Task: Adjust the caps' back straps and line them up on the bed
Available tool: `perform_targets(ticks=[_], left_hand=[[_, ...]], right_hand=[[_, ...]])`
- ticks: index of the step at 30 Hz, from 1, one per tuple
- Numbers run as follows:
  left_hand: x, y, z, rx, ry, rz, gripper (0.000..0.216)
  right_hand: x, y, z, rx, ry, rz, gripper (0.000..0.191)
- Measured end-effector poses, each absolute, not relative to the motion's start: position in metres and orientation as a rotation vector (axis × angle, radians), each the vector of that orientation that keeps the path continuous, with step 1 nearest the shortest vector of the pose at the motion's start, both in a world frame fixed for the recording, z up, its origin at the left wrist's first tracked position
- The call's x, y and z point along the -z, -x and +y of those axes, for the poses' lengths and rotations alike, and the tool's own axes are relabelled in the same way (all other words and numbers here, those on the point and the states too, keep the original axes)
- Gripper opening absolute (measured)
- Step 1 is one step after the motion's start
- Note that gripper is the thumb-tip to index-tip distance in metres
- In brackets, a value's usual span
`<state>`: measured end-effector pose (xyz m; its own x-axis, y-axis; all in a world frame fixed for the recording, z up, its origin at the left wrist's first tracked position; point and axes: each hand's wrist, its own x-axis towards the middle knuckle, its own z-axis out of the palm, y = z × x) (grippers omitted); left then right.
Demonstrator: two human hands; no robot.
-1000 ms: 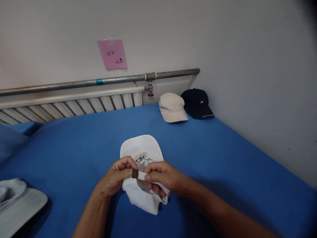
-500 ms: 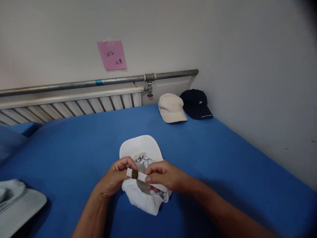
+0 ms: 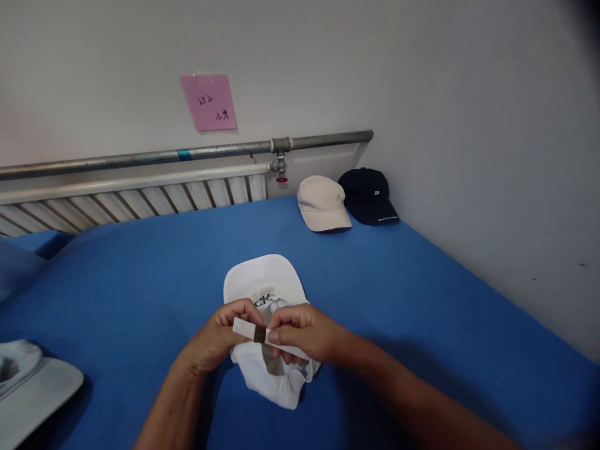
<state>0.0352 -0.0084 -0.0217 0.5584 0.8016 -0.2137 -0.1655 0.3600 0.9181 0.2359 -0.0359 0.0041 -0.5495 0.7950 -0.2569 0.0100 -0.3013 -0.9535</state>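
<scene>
A white cap (image 3: 265, 278) lies on the blue bed surface, its brim pointing away from me and dark lettering on its front. Its white back strap (image 3: 244, 328) runs through a brownish metal buckle (image 3: 259, 334). My left hand (image 3: 220, 334) pinches the strap's end near the buckle. With thumb and fingers closed, my right hand (image 3: 304, 331) grips the strap just right of the buckle. The fingers partly cover the cap's opening.
Against the wall at the back sit a beige cap (image 3: 322, 203) and a navy cap (image 3: 369, 195). A pale grey cap (image 3: 40, 394) is at the lower left. Behind the bed run a radiator (image 3: 154, 203) and a metal pipe (image 3: 215, 151). A pink note (image 3: 209, 103) hangs on the wall.
The buckle has shifted slightly right along the strap, toward my right fingers, and more strap end shows on its left. Both hands have come a little closer together.
</scene>
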Motion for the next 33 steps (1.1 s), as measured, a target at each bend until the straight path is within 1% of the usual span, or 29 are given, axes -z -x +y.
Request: perform_targets(ticks=[9, 11, 15, 19, 23, 27, 33], left_hand=[[0.013, -0.030, -0.010, -0.654, -1.072, 0.776, 0.027], [0.008, -0.027, -0.008, -0.675, -1.081, 0.750, 0.034], [0.000, -0.020, -0.009, -0.712, -1.095, 0.614, 0.056], [-0.004, -0.015, -0.012, -0.694, -1.191, 0.496, 0.063], [-0.002, -0.012, -0.010, -0.667, -1.334, 0.551, 0.064], [0.000, -0.009, -0.007, -0.612, -1.433, 0.601, 0.059], [-0.008, -0.016, -0.015, -0.578, -1.378, 0.650, 0.037]], right_hand=[[-0.005, -0.237, -0.036, -1.911, 1.136, -1.431, 0.011], [-0.005, -0.237, -0.036, -1.930, 1.144, -1.416, 0.013], [-0.006, -0.236, -0.037, -1.944, 1.167, -1.408, 0.015], [-0.007, -0.233, -0.037, -1.945, 1.160, -1.396, 0.018], [-0.007, -0.230, -0.038, -1.928, 1.131, -1.396, 0.020], [-0.011, -0.230, -0.038, -1.893, 1.145, -1.441, 0.017], [-0.017, -0.230, -0.042, -1.789, 1.189, -1.531, 0.012]])
